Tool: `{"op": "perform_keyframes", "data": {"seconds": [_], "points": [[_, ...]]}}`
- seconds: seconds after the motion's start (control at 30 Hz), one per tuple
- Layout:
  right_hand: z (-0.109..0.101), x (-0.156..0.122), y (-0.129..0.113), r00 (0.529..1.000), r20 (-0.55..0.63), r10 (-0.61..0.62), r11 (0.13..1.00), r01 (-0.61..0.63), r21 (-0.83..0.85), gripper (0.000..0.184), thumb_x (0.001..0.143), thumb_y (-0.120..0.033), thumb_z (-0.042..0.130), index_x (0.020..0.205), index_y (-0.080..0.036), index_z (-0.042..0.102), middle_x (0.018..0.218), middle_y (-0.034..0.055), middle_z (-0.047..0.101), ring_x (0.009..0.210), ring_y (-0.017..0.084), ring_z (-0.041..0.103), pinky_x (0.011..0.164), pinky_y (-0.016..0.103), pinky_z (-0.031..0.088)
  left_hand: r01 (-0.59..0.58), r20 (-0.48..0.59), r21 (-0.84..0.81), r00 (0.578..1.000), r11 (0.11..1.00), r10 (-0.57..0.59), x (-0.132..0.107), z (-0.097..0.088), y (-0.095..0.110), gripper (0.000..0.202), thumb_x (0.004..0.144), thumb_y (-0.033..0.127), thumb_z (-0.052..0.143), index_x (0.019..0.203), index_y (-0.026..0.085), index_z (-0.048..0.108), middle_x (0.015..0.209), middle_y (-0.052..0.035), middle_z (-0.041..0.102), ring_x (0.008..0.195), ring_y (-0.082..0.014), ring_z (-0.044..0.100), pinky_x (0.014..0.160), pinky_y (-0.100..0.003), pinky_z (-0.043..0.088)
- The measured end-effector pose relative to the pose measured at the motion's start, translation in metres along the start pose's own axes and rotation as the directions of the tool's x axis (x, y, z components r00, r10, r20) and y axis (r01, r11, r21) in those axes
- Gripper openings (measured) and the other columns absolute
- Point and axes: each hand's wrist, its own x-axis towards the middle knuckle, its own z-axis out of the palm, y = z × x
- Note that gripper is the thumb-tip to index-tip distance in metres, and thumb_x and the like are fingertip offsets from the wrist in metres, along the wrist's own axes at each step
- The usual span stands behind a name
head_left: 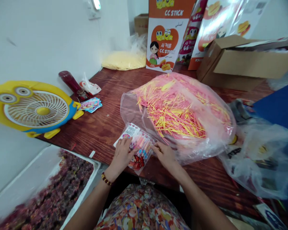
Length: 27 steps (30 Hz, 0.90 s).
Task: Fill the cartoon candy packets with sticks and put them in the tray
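A small printed packet [139, 147] filled with pink sticks lies near the front edge of the brown wooden table [103, 124]. My left hand [122, 156] presses on the packet's left side with its fingers closed on it. At the packet's right edge, my right hand [165, 154] pinches it. Just behind the hands sits a big clear plastic bag [180, 111] heaped with loose pink and yellow sticks.
A yellow cartoon desk fan [33, 108] stands at the left, with small packets [91, 104] and a dark red bottle [72, 83] beside it. Cardboard boxes [240, 64] and printed cartons [166, 35] line the back. Clear bags [259, 159] lie right. A white tray [92, 163] of dark red pieces sits lower left.
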Motion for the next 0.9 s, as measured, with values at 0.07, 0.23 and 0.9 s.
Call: {"op": "perform_keyframes", "data": {"seconds": [0.07,0.23,0.9], "points": [[-0.028,0.001,0.005,0.997,-0.080,0.009,0.993,-0.019,-0.117,0.034,0.094,-0.047,0.046,0.083,-0.022,0.066,0.071,0.0022,0.068,0.063,0.018,0.059,0.058,0.027,0.035,0.025,0.032,0.086,0.999,0.996,-0.028,0.000,0.005,0.001,0.048,0.090,0.039,0.063,0.132,0.018,0.055,0.121,-0.0142,0.061,0.112,-0.0305,0.055,0.098,-0.048,0.045],[-0.099,0.041,0.019,0.942,-0.336,-0.027,0.895,-0.127,-0.428,0.032,0.095,-0.042,0.045,0.088,-0.020,0.068,0.081,0.0081,0.071,0.074,0.023,0.063,0.063,0.030,0.039,-0.002,0.086,0.081,0.996,0.997,-0.005,0.002,0.010,0.004,0.047,0.091,0.037,0.061,0.133,0.019,0.054,0.119,-0.0133,0.060,0.113,-0.0315,0.053,0.098,-0.049,0.043],[0.063,-0.011,0.005,0.945,0.050,0.322,0.667,-0.264,0.697,0.048,0.073,-0.050,0.073,0.105,-0.020,0.054,0.106,0.0103,0.073,0.095,0.024,0.070,0.084,0.039,0.056,0.135,0.258,-0.319,0.965,0.938,-0.051,0.002,0.008,-0.010,0.049,0.091,0.041,0.060,0.134,0.019,0.052,0.134,-0.0135,0.051,0.128,-0.0282,0.046,0.111,-0.046,0.034]]}}
